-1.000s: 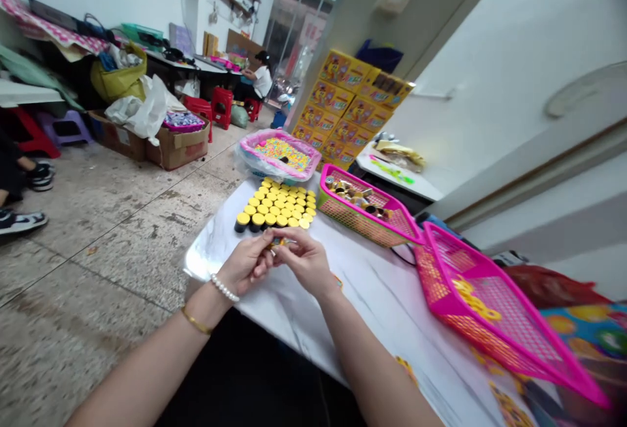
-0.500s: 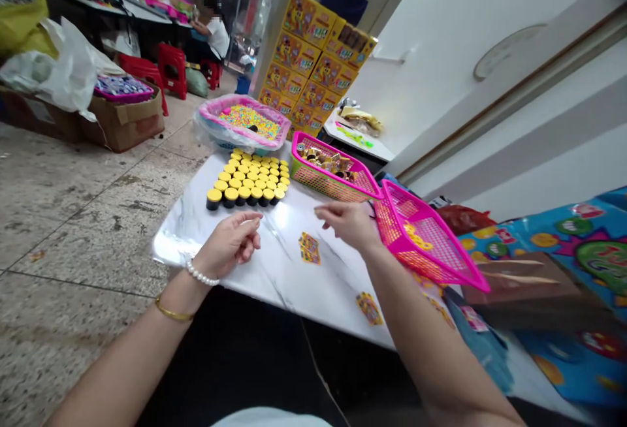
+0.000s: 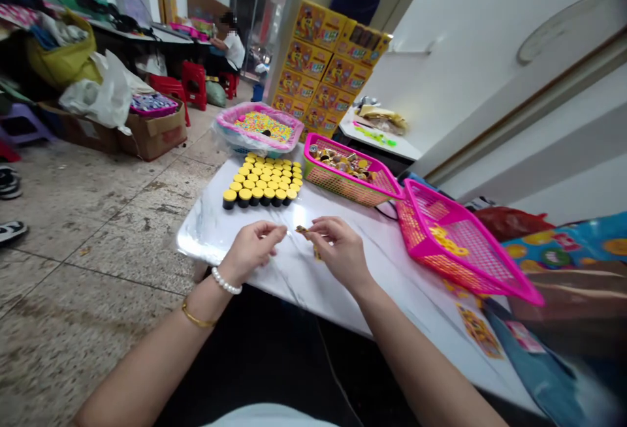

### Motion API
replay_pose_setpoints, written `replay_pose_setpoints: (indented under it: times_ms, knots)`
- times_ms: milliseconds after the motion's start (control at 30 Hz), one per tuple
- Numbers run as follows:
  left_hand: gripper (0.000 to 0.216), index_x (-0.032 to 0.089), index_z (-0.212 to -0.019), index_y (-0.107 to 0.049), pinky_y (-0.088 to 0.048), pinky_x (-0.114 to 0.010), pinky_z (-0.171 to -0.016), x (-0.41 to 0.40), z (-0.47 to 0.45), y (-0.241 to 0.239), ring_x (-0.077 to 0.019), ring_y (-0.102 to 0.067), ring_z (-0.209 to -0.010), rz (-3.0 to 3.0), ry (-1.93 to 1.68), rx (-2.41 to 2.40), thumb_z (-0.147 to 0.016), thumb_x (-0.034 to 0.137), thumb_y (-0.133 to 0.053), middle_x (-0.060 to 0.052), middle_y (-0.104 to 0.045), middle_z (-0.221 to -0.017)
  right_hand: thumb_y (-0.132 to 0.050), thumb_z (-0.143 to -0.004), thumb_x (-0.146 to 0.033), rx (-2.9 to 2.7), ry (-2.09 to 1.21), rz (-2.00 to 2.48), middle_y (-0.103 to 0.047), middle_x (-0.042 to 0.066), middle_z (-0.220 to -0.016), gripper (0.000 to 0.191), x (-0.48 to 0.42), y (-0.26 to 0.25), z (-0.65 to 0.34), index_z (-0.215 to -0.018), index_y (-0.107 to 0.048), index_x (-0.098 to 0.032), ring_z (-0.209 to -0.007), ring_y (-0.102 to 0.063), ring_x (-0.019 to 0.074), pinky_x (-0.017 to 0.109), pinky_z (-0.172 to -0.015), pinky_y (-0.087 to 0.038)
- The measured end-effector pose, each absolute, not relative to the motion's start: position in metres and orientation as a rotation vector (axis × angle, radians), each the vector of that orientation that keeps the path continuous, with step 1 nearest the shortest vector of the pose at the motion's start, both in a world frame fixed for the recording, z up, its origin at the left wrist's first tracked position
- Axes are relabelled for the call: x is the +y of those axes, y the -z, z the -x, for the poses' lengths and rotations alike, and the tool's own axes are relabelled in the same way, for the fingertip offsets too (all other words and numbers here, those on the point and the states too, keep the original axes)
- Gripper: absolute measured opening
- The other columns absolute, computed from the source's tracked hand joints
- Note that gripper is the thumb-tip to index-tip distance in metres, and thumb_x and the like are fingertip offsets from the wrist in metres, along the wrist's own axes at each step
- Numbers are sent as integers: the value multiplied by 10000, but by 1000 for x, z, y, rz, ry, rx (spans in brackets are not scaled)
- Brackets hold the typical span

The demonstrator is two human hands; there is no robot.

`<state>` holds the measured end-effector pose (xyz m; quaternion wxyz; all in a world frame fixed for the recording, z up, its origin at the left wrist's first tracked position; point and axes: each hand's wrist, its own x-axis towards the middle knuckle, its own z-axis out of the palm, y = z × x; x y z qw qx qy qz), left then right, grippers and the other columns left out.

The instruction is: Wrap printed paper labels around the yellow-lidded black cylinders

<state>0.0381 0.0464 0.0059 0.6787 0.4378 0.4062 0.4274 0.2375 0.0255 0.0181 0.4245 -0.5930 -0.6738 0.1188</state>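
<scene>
A small printed piece [image 3: 301,229] sits at the centre of the frame, above the bench [image 3: 392,257], pinched between the thumb and fingers of the right hand [image 3: 343,251]. Being gripped near one end, it leaves its other end free and facing the left hand [image 3: 255,247], likely so that both can work on it. The left hand's thumb and forefinger are drawn close together just beside it, apart from the piece; whether they grip anything I cannot tell.

Both forearms come up from the lower corners and converge, with the right hand's fingers curled towards frame left and the left hand's towards frame right.

A second printed piece [image 3: 317,254] lies partly hidden below the right hand. Above the hands, yellow-capped jars [image 3: 267,185] stand upright in tight rows, probably to save room and keep count easy. Behind them, upper centre, is a lined tub [image 3: 296,132] of coloured bits [image 3: 255,121]; a pink-rimmed basket [image 3: 337,187] and a pink basket [image 3: 414,224] run rightward, presumably to stay within reach.
</scene>
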Motion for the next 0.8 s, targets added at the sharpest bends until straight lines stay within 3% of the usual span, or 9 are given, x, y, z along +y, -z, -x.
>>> replay_pose_setpoints:
  times_ms: [100, 200, 267, 333, 467, 633, 800]
  knots:
    - [377, 118, -790, -699, -350, -195, -461, 44, -32, -7, -56, -454, -486, -1049, -1061, 867, -687, 465, -806, -9, -632, -656, -747, -792, -344, -1647, -559, 1342, -684, 60, -1000, 149, 19, -26, -201, -846, -706, -210, -715, -666, 144, 301, -645, -573]
    - [324, 123, -721, -709, -332, -211, -490, 50, -15, -10, -69, -442, -512, -1089, -1087, 829, -692, 433, -798, -21, -636, -628, -787, -743, -466, -1497, -1081, 1316, -696, 68, -990, 422, 26, -33, -184, -1052, -662, -207, -696, -681, 159, 298, -581, -569]
    - [291, 122, -712, -722, -309, -214, -481, 55, -3, -12, -70, -430, -500, -1121, -1034, 844, -676, 397, -809, -18, -622, -604, -780, -720, -548, -1438, -1392, 1317, -700, 63, -844, 477, 37, -34, -180, -985, -665, -168, -611, -644, 140, 256, -499, -511]
    - [265, 118, -742, -727, -305, -211, -469, 57, 6, -14, -67, -430, -482, -1128, -1009, 874, -671, 358, -813, -5, -602, -581, -767, -702, -595, -1425, -1503, 1326, -630, 14, -629, 461, 47, -30, -176, -770, -636, -158, -495, -542, 99, 217, -434, -416]
    - [303, 137, -875, -662, -341, -201, -417, 50, 9, -9, -75, -456, -416, -1000, -1177, 1040, -708, 358, -785, 47, -552, -527, -655, -748, -659, -1412, -1240, 1440, -463, -50, -454, 505, 55, -18, -163, -591, -501, -205, -399, -385, 81, 225, -386, -276]
    - [347, 163, -832, -608, -321, -197, -336, 30, 3, 3, -72, -450, -348, -963, -1240, 1209, -773, 489, -711, 32, -594, -575, -567, -813, -614, -1550, -825, 1517, -446, -23, -473, 518, 49, -8, -157, -510, -477, -204, -478, -382, 108, 256, -457, -297]
    - [307, 151, -855, -695, -365, -206, -405, 38, -4, 3, -88, -510, -416, -1071, -1146, 1263, -758, 437, -746, 1, -648, -625, -529, -864, -523, -1608, -677, 1472, -419, -32, -482, 470, 43, -3, -160, -524, -459, -206, -483, -379, 109, 257, -476, -303]
